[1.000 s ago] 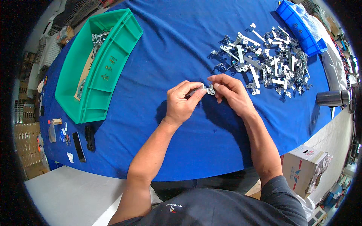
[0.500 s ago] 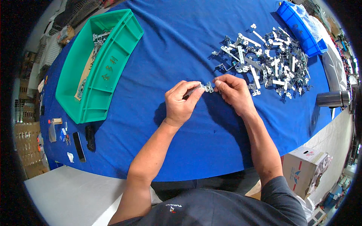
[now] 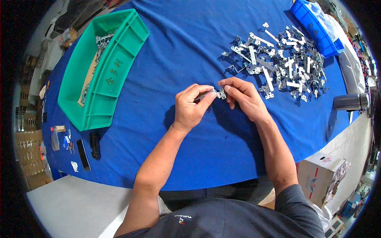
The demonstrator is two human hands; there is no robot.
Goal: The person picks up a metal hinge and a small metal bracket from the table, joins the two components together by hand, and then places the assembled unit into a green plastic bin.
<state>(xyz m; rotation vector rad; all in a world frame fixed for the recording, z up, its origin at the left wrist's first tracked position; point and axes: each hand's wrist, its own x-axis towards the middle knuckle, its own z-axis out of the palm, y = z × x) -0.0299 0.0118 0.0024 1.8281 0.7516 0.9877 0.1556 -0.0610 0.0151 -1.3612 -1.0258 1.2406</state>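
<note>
My left hand [image 3: 190, 108] pinches a small silvery metal bracket [image 3: 221, 94] between thumb and fingers. Its holed end sticks out to the right, while my palm and fingers cover the rest. My right hand [image 3: 247, 100] is closed at that holed end, with index finger and thumb brought together against it. Anything small between those fingertips is hidden. Both hands are held over the blue cloth [image 3: 214, 158]. To their right and farther away lies a loose pile of similar metal brackets [image 3: 291, 65], some bright and some dark.
A curved green bin [image 3: 85, 119] at the left holds metal parts, with small brass-coloured pieces in a side compartment. A blue crate [image 3: 313, 25] with plastic stands far right, near a metal cylinder [image 3: 351, 102]. A phone [image 3: 83, 154] and a black object [image 3: 95, 145] lie near left.
My right hand has moved slightly left, so its fingertips now meet the bracket's holed end. My left hand keeps its hold in nearly the same place.
</note>
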